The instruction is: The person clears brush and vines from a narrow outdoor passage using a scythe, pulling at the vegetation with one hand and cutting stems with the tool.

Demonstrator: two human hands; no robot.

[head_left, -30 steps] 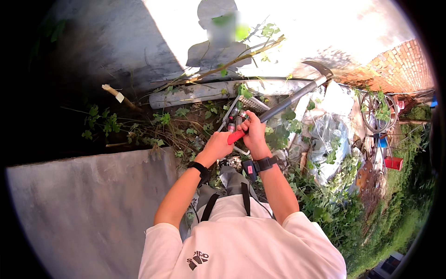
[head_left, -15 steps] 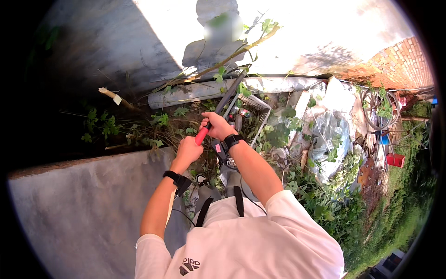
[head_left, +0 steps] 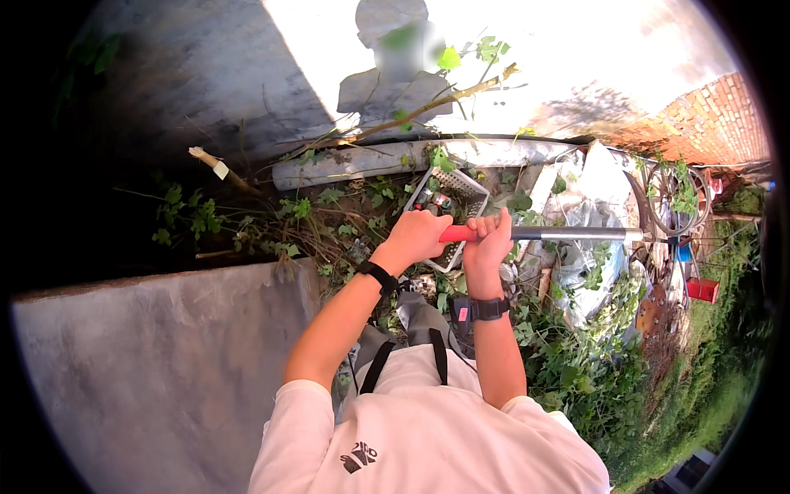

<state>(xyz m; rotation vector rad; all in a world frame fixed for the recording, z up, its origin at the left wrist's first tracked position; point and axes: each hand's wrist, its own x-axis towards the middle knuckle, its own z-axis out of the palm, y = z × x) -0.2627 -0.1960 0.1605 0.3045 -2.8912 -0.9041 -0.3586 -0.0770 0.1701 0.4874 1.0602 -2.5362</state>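
Both of my hands are on a long-handled sickle, held level and pointing to the right. Its grip is red, and the shaft runs from dark to silver; the dark curved blade shows at the far end beside a wheel. My left hand is closed round the butt of the red grip. Just to its right, my right hand wraps the front of the grip, where the red meets the dark shaft. Behind the hands lies a pale perforated plastic crate with cans or bottles in it.
A grey concrete slab fills the lower left. A pale pipe lies along the wall, with a cut branch above it. Plastic sheeting, leafy vines, a wheel and a red box are to the right.
The sickle has swung from pointing up and away over the crate to lying level toward the right. Both hands have shifted right with it, and the crate now shows more fully.
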